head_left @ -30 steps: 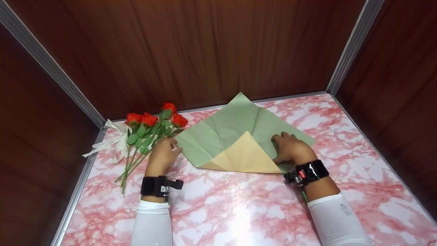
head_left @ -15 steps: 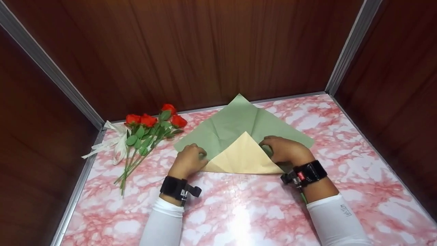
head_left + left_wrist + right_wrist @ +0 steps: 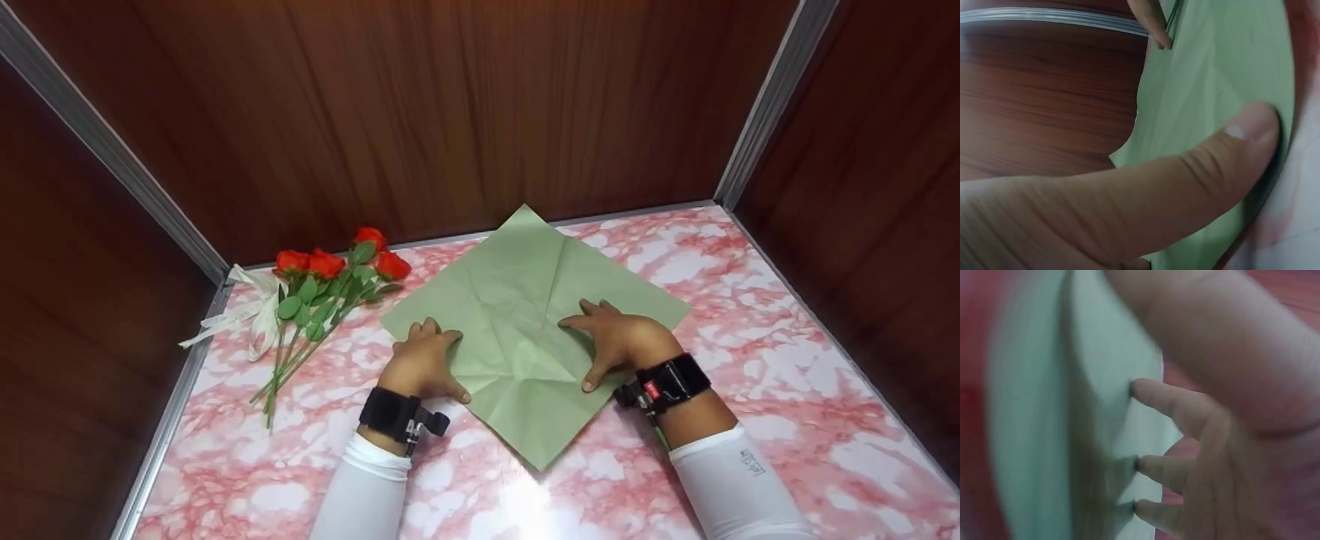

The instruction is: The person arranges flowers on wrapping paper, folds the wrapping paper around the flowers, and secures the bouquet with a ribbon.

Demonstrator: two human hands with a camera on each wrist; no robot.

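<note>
A creased sheet of green wrapping paper lies spread as a diamond in the head view, its near corner pointing toward the person. On its left side rests my left hand, fingers spread, thumb at the near left edge; the left wrist view has the thumb lying along that edge. My right hand is spread on the right side of the sheet, thumb and fingers apart. In the right wrist view several straight fingertips touch the green paper.
Several red roses with green stems lie left of the paper. A white ribbon lies beside them. Brown wood-grain panels enclose the pink marbled table at the back and both sides.
The near corner, folded up with its yellow underside showing, has come down flat toward the person. My left hand has moved right from near the roses onto the paper; the right hand's fingers have spread.
</note>
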